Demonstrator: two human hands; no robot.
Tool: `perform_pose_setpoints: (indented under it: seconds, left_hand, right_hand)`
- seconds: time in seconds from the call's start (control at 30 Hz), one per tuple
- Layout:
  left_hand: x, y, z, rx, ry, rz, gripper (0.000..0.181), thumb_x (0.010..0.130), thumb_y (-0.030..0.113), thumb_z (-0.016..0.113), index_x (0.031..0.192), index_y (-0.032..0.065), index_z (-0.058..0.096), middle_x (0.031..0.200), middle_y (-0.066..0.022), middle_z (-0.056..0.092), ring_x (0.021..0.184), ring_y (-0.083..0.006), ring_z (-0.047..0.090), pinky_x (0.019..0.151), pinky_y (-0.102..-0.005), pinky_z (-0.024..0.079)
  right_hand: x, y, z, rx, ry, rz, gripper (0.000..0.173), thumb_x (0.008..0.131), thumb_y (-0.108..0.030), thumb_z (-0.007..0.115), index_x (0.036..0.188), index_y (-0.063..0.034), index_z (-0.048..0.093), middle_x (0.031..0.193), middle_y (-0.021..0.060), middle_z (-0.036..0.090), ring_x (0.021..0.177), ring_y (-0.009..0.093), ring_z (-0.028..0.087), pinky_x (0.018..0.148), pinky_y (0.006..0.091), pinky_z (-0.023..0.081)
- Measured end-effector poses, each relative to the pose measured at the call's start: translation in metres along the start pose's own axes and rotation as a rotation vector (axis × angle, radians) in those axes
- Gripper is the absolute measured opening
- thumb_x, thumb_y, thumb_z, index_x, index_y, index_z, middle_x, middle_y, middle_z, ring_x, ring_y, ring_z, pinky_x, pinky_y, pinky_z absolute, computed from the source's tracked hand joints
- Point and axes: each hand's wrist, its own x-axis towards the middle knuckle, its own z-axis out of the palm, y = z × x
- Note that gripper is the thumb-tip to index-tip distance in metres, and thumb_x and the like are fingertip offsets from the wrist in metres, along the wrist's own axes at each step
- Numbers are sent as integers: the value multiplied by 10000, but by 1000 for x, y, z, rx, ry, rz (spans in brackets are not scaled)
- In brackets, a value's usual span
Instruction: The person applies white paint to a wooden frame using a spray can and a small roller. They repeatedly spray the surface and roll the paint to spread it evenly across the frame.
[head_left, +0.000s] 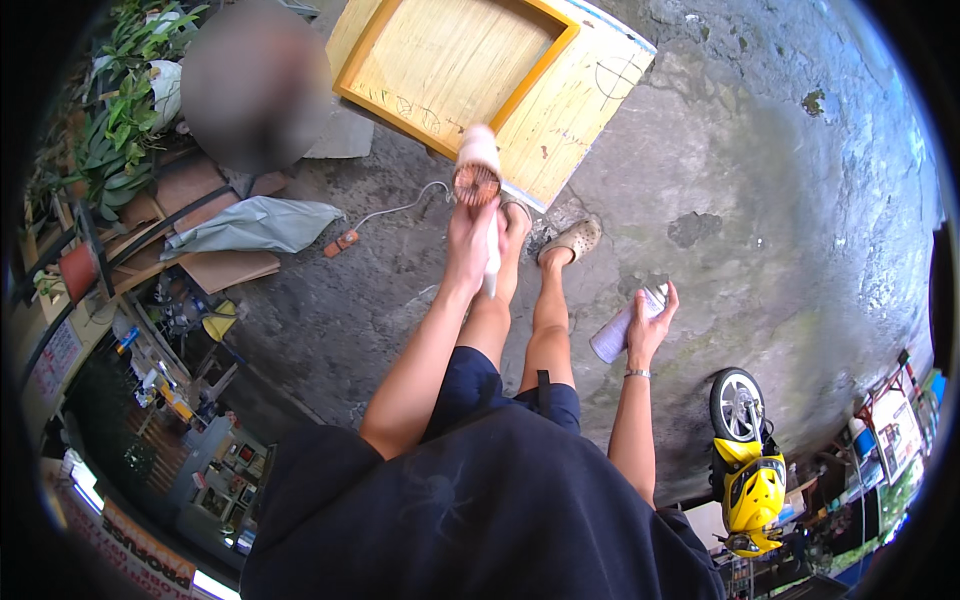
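Note:
My left hand (474, 244) grips a hair dryer (478, 180) with a pinkish-white barrel. Its round copper-coloured rear grille faces me, while the barrel points away toward a wooden frame (534, 75). The frame lies on a light wooden board (566, 127) that carries drawn circles and stains. Out to the right, my right hand (651, 322) holds an aerosol spray can (616, 330), tilted and apart from the board. Whether the dryer is running cannot be seen.
A white cord (397, 208) runs over the concrete floor (360, 322) to an orange outlet block (341, 244). Grey plastic sheeting (255, 225), wood scraps (225, 270) and potted plants (127, 150) line the left. A yellow motorcycle (754, 495) stands lower right. A blurred round patch hides the upper left.

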Motion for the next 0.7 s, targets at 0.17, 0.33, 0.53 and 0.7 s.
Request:
perform_pose_setpoints:
  seconds: [0.17, 0.33, 0.53, 0.7]
  left_hand:
    - [-54, -55, -54, 219, 84, 35, 117, 997, 120, 528, 1076, 34, 526, 759, -27, 558, 510, -90, 523, 455, -239, 433]
    - [-39, -59, -31, 309, 43, 102, 144, 972, 128, 579, 1053, 26, 517, 765, -22, 570, 528, -85, 523, 463, -241, 402]
    - [43, -26, 62, 440, -100, 270, 366, 976, 348, 620, 994, -2, 514, 710, -102, 599, 584, -167, 586, 512, -335, 447]
    - [123, -11, 130, 557, -135, 431, 447, 972, 431, 582, 965, -14, 542, 783, -221, 662, 756, -382, 683, 671, -453, 502]
  right_hand:
    - [5, 20, 2, 49, -35, 22, 608, 888, -261, 737, 1410, -125, 457, 1283, 179, 609, 1074, 293, 621, 940, 389, 473]
    - [10, 23, -2, 43, -32, 18, 609, 892, -268, 734, 1414, -130, 453, 1269, 185, 614, 1060, 290, 626, 930, 386, 477]
    - [10, 14, -12, 31, 9, -8, 597, 895, -270, 732, 1408, -127, 463, 1271, 179, 611, 1049, 273, 624, 920, 373, 479]
    - [12, 31, -14, 54, 23, 17, 592, 893, -265, 734, 1404, -123, 470, 1287, 172, 605, 1076, 268, 611, 938, 371, 468]
